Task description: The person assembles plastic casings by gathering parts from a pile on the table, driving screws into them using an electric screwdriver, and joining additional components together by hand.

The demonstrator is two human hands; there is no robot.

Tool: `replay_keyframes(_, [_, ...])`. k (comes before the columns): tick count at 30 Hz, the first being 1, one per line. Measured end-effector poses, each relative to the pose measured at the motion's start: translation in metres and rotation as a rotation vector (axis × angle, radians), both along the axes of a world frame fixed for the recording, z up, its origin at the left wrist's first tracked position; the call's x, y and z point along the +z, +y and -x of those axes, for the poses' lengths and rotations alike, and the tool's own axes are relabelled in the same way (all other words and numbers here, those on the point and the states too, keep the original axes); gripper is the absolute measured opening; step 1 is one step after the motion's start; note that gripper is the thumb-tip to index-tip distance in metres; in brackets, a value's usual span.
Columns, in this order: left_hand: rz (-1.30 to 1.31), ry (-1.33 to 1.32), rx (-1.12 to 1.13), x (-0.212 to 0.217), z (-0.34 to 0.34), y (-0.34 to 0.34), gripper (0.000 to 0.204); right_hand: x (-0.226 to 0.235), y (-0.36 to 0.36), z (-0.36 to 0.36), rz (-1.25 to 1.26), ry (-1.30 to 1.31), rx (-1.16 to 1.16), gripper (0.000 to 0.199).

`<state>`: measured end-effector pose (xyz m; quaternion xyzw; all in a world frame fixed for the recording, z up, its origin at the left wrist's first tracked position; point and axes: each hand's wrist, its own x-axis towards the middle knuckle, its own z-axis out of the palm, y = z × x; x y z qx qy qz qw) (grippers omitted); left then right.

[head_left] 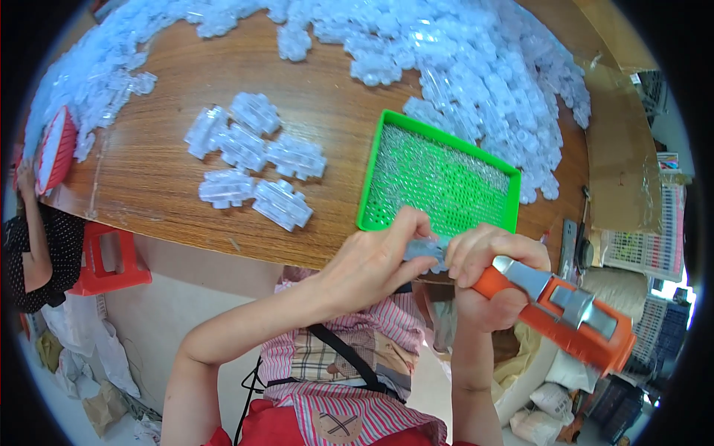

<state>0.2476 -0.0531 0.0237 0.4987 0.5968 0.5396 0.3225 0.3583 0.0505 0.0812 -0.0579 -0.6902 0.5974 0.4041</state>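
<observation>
Round wooden desk (171,171), seen from above; floor and clutter below its near edge.

Clear plastic part (427,249) sits just off the desk's near edge, in the air between both hands, right below the tray's near wall. Left hand (372,262) pinches the part's left end, thumb and fingertips closed on it. Right hand (487,267) meets the part from the right, fingers curled tight; the same fist wraps an orange utility knife (565,308), whose body sticks out to the lower right, away from the part. Blade tip hidden between the hands; cannot tell whether it touches the part.

Green tray (368,195) lies at the near edge of the desk, just beyond the hands, its floor covered with small shiny bits.

Cluster of six clear parts (253,160) at desk centre, left of the tray, well apart from the hands.

Big heap of the same clear parts (476,67) along the far and right edge, curving round behind the tray.

Red basket (56,149) at the left edge, with another person's arm (33,245) beside it.

Cardboard box (621,156) off the right edge.
</observation>
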Motion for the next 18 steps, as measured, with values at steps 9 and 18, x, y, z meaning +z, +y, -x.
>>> replay_keyframes(9, [0.020,0.329,0.218,0.056,0.050,-0.027,0.039,0.039,0.036,-0.007,0.160,0.068,-0.201,0.073])
replay_keyframes(18, [0.510,0.735,0.307,0.066,0.160,-0.043,0.025,0.037,0.055,-0.005,0.001,-0.172,-0.495,0.022])
